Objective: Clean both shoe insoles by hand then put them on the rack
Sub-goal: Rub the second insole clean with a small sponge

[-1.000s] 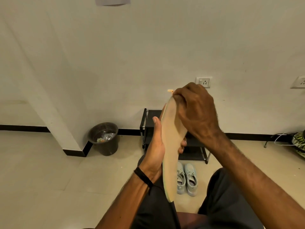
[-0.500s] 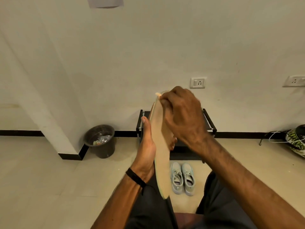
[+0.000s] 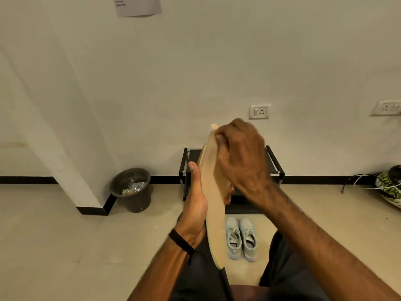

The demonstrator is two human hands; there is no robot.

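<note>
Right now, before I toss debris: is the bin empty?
Not empty. The dark bin by the wall corner stands upright, with pale and colourful scraps visible inside.

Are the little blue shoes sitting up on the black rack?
No, the pale blue shoes stand side by side on the floor in front of the black rack.

A dark round bin [image 3: 131, 190] holding scraps is set on the floor [image 3: 43, 235] at the foot of a white pillar [image 3: 71, 148]. A pair of pale blue sneakers [image 3: 241, 238] is placed side by side on the floor. Two wall sockets [image 3: 259, 111] [image 3: 387, 107] are mounted on the white wall, and a paper notice [image 3: 138, 5] is stuck near its top edge. A patterned helmet [image 3: 390, 186] and white cable [image 3: 364, 181] are seen at the floor's right edge.
</note>
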